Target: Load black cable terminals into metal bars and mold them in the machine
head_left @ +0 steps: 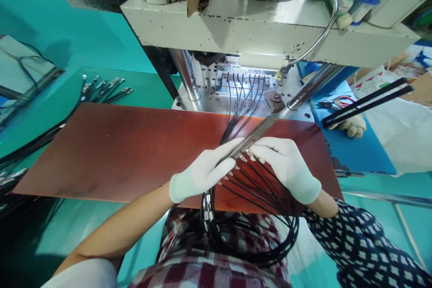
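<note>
My left hand point(207, 168), in a white glove, grips a flat grey metal bar point(258, 134) tilted up to the right. A row of black cables point(259, 189) with small metal connectors point(237, 168) hangs along the bar's lower edge. My right hand point(283, 162), also gloved, has its fingers closed at a cable end against the bar; the fingertips partly hide it. The cables loop down over my lap. Behind the bar, more black cables point(243, 99) run into a metal mould point(221, 83) on the press bed.
A brown board point(135, 148) lies before the press point(270, 36), whose steel columns point(186, 74) stand either side of the mould. Bundled cables point(101, 90) lie at left. At right, a blue surface point(357, 148) bears red-handled pliers point(337, 102), a glove point(354, 126) and two black bars point(367, 101).
</note>
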A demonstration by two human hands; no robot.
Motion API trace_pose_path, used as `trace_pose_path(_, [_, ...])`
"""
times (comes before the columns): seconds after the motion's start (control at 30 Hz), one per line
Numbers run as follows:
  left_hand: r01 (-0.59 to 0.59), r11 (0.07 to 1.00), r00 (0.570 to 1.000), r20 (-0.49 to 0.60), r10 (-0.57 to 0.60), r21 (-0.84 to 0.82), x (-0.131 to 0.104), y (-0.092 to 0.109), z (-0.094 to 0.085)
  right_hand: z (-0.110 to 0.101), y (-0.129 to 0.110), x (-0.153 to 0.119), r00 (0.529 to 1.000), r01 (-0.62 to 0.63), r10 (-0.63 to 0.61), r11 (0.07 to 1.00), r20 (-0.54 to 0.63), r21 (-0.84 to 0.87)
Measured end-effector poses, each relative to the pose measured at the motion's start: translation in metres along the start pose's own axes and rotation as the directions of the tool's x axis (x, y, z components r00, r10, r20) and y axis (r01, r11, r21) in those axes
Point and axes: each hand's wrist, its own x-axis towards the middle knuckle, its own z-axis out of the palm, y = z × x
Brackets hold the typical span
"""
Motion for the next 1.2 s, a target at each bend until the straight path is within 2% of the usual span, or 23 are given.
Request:
trace_pose_path(0.1, [0.055,0.993,0.998,-0.006,-0.055,0.105,-0.003,-0.004,0.002,0.002,0.004,0.000,0.998,-0.022,0.019,0.998,0.061,0.053])
trace_pose_path(0.23, [-0.055,0.997,0.998,-0.022,0.054,-0.048,0.001,-0.007,0.003,-0.005,0.016,0.004,0.989,-0.038,0.027,0.997,0.146,0.074])
trace_pose_path(0.3, [-0.107,0.987,0.994,-0.018,0.105,-0.123,0.004,-0.006,0.002,-0.011,0.024,0.003,0.983,-0.111,0.075,0.971,0.170,0.213])
trace_pose_path(0.33, [-0.108,0.983,0.994,-0.014,0.107,-0.145,0.005,-0.005,0.001,-0.015,0.029,0.002,0.975,-0.169,0.110,0.929,0.191,0.329])
trace_pose_path(0.43, [-0.063,0.981,0.998,-0.014,0.062,-0.185,0.005,-0.003,-0.001,-0.025,0.043,-0.005,0.948,-0.316,0.209,0.710,0.240,0.630])
trace_pose_path(0.5, [-0.062,0.977,0.998,-0.031,0.057,-0.205,0.004,-0.004,-0.002,-0.031,0.052,-0.012,0.941,-0.334,0.264,0.624,0.213,0.706])
trace_pose_path(0.57, [-0.077,0.970,0.997,-0.047,0.067,-0.230,0.003,-0.005,-0.002,-0.036,0.060,-0.019,0.936,-0.324,0.316,0.603,0.154,0.729])
trace_pose_path(0.67, [-0.054,0.961,0.998,-0.043,0.044,-0.272,0.004,-0.003,-0.002,-0.037,0.067,-0.028,0.916,-0.353,0.384,0.626,0.119,0.695])
trace_pose_path(0.73, [0.012,0.943,0.999,-0.027,-0.022,-0.332,0.004,-0.001,-0.001,-0.036,0.067,-0.032,0.910,-0.374,0.395,0.649,0.127,0.662])
trace_pose_path(0.8, [0.129,0.896,0.991,0.034,-0.126,-0.424,0.004,0.000,-0.001,-0.034,0.063,-0.032,0.924,-0.352,0.359,0.661,0.132,0.663])
trace_pose_path(0.87, [0.188,0.851,0.982,0.085,-0.168,-0.490,0.004,-0.001,-0.001,-0.031,0.054,-0.028,0.950,-0.291,0.291,0.699,0.112,0.653])
trace_pose_path(0.93, [0.142,0.861,0.990,0.079,-0.119,-0.488,0.004,-0.004,-0.001,-0.026,0.043,-0.020,0.972,-0.221,0.225,0.794,0.063,0.567])
trace_pose_path(1.03, [0.075,0.905,0.996,0.068,-0.051,-0.418,0.006,-0.006,-0.003,-0.017,0.025,-0.008,0.978,-0.174,0.201,0.936,-0.061,0.307])
trace_pose_path(1.1, [0.076,0.924,0.996,0.077,-0.050,-0.375,0.007,-0.005,-0.005,-0.011,0.014,-0.002,0.973,-0.188,0.207,0.967,-0.105,0.171])
trace_pose_path(1.2, [0.007,0.943,0.999,0.048,0.009,-0.331,0.009,-0.004,-0.007,-0.007,0.006,0.000,0.972,-0.197,0.207,0.976,-0.109,0.092])
